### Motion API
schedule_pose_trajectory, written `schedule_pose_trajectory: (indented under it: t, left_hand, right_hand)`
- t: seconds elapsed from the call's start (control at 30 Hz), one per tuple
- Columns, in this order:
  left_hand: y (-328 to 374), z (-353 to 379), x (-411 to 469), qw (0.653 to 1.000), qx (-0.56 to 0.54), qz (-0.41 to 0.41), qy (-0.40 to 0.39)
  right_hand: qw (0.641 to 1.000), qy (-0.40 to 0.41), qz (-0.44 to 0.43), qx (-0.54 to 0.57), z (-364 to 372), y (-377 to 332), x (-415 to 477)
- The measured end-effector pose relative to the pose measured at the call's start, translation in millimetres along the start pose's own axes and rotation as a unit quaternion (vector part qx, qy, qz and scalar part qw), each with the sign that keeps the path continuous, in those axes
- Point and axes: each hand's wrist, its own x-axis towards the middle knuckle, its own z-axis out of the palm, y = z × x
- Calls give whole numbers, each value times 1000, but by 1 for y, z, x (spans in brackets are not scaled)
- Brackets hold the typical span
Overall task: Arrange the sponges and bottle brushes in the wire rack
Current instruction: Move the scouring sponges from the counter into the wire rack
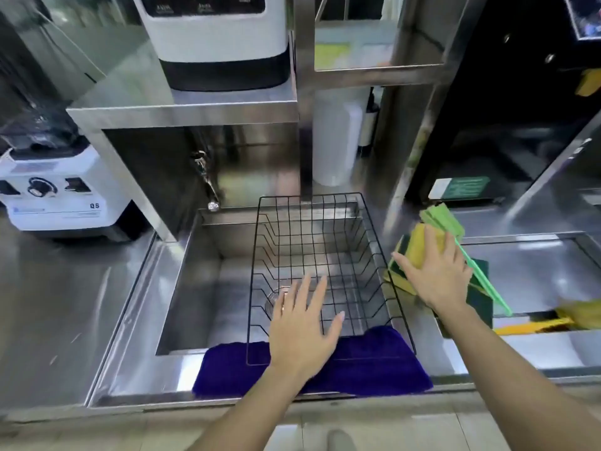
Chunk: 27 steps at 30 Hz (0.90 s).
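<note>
Black wire rack, thin grid bars, rectangular and empty, sat in the steel sink with its near edge resting on a soft purple cloth. Left hand lay flat above the rack's near rim, fingers spread, gripping nothing. Right hand pressed down, fingers splayed, on a stack of yellow sponges with dark green scouring backs, piled on the counter just right of the rack. Green bottle brush, ribbed foam head and slim flat plastic handle, lay slanted under that hand. Another yellow brush lay blurred at the far right, near the second basin. All surfaces brushed, glossy metal.
</note>
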Motion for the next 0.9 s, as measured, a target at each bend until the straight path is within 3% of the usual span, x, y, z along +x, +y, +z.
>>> schedule_pose_trajectory:
  t: [0.13, 0.3, 0.43, 0.5, 0.6, 0.7, 0.77, 0.83, 0.9]
  left_hand:
    - [5, 2, -17, 994, 79, -18, -77]
    - [1, 4, -20, 985, 115, 1, -130]
    - [3, 5, -21, 985, 115, 0, -126]
    - [2, 6, -21, 985, 119, 3, -121]
    - [1, 4, -23, 988, 116, 8, -104]
    - [0, 3, -27, 989, 119, 23, -81]
    - [-1, 3, -28, 990, 114, 30, -83]
    - [-2, 0, -30, 989, 110, 33, -91]
    - [-4, 0, -31, 987, 121, 29, -98]
  right_hand:
    - [999, -22, 8, 30, 2, 1, 4]
    - [995, 42, 25, 88, -5, -12, 8]
    - [963, 111, 21, 243, -26, -39, 5]
    - [939, 97, -24, 329, -36, -58, 2]
    - [884, -52, -24, 465, -32, -81, -1]
    - [726, -287, 94, 617, -8, -89, -6]
    - [646, -383, 151, 643, 15, -84, -10]
    - [625, -431, 186, 624, 37, -79, -15]
    - [640, -469, 200, 574, 54, -76, -24]
